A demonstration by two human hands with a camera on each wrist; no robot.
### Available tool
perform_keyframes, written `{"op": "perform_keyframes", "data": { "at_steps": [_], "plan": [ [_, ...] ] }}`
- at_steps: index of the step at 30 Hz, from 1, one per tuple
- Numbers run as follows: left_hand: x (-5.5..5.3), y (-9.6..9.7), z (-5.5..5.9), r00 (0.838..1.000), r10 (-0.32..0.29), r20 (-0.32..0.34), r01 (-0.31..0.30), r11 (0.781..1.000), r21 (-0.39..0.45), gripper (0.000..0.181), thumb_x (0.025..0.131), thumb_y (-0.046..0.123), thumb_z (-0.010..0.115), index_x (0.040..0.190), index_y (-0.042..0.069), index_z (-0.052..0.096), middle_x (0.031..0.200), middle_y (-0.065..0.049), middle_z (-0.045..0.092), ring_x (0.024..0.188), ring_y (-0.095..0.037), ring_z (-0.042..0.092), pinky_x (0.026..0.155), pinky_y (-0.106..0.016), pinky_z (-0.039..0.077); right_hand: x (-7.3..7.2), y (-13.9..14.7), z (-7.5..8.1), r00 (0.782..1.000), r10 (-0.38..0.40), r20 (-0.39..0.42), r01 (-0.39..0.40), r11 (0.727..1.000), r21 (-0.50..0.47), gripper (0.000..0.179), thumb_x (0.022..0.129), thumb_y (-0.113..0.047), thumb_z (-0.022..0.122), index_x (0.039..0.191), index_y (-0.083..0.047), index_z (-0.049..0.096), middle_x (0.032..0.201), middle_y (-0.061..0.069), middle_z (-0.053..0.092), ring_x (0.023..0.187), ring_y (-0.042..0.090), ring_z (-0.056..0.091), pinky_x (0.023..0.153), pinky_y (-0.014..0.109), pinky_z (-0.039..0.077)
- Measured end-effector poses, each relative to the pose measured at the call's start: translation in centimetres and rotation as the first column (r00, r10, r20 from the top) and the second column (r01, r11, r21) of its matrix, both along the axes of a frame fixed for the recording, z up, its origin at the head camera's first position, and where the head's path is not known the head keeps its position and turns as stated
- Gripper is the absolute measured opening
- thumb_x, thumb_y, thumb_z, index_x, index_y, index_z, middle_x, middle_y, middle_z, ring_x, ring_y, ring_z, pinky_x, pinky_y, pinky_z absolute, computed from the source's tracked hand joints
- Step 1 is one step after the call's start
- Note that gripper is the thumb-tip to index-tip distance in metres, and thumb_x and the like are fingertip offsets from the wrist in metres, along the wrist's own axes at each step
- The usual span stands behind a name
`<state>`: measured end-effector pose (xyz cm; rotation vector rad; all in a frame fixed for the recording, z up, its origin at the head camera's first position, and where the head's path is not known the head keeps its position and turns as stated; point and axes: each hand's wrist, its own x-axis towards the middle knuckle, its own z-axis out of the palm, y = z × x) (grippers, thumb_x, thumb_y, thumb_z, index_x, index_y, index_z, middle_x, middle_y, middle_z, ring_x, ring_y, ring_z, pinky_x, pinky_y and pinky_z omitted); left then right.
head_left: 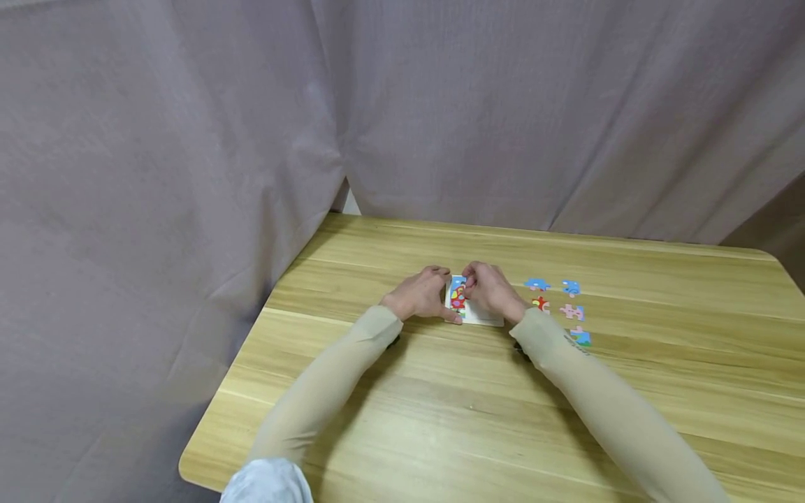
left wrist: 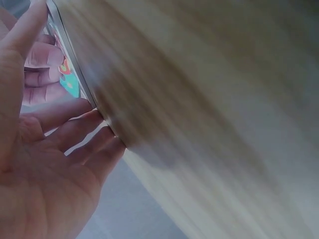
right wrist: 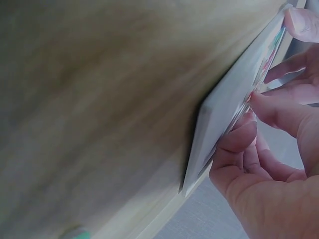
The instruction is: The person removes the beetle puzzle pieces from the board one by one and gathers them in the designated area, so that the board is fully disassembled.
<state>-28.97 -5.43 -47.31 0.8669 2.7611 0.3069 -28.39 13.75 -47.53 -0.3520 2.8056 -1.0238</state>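
A white puzzle board [head_left: 484, 318] lies on the table. Joined pieces [head_left: 458, 293] in blue, red and yellow fill its left side. My left hand [head_left: 423, 292] holds the board at its left end, thumb on the near edge and fingertips by the far corner. Over the board's middle, my right hand [head_left: 493, 290] has its thumb and index finger together at the edge of the joined pieces. In the right wrist view those fingers [right wrist: 271, 107] pinch a small reddish puzzle piece [right wrist: 248, 97], mostly hidden. Green and orange artwork [left wrist: 70, 83] shows in the left wrist view.
Loose puzzle pieces lie right of the board: a blue one [head_left: 537, 284], another blue one [head_left: 570, 287], a red and yellow one [head_left: 541, 304], a pink one [head_left: 571, 312] and a blue-green one [head_left: 581, 337]. A grey curtain [head_left: 453, 126] hangs behind the wooden table [head_left: 440, 412].
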Motion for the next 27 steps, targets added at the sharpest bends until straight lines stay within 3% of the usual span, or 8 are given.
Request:
{"op": "perform_keyframes", "data": {
  "at_steps": [5,12,22,27],
  "plan": [
    [-0.1,-0.2,-0.1,1.0,-0.018,0.003,0.018,1.0,0.008,0.095,0.087,0.062,0.087,0.157,0.006,0.056,0.173,-0.012,0.046,0.165,-0.032,0.039,0.135,-0.045,0.041,-0.1,0.1,0.0,1.0,-0.009,-0.007,0.009,1.0,0.001,0.033,0.09,0.007,0.067,0.123,0.011,0.067,0.097,0.015,0.072,0.087,0.022,0.065,0.08,0.029,0.053],
    [-0.1,-0.4,-0.4,0.999,0.014,0.049,-0.015,1.0,0.019,0.1,0.086,0.064,0.087,0.162,0.008,0.051,0.177,-0.01,0.041,0.168,-0.03,0.034,0.136,-0.044,0.037,0.3,1.0,0.3,1.0,-0.028,0.002,0.028,0.999,-0.031,0.035,0.094,0.005,0.068,0.128,0.012,0.067,0.103,0.018,0.075,0.091,0.024,0.068,0.085,0.032,0.059],
    [-0.2,-0.5,-0.3,0.997,0.02,0.071,-0.021,0.999,0.026,0.108,0.085,0.063,0.088,0.166,0.008,0.044,0.179,-0.008,0.037,0.169,-0.028,0.032,0.14,-0.04,0.03,1.1,4.0,1.1,1.0,-0.023,-0.01,0.023,1.0,-0.018,0.036,0.103,-0.003,0.066,0.136,0.013,0.064,0.112,0.021,0.073,0.1,0.028,0.068,0.088,0.035,0.059],
    [-0.3,-0.7,-0.4,0.997,0.019,0.072,-0.021,0.999,0.03,0.106,0.086,0.063,0.087,0.166,0.008,0.045,0.179,-0.008,0.038,0.169,-0.028,0.032,0.14,-0.04,0.03,1.1,5.5,1.1,0.999,-0.03,-0.045,0.03,1.0,-0.005,0.035,0.103,-0.004,0.066,0.134,0.013,0.065,0.11,0.021,0.073,0.098,0.027,0.067,0.085,0.032,0.055]
  ]
}}
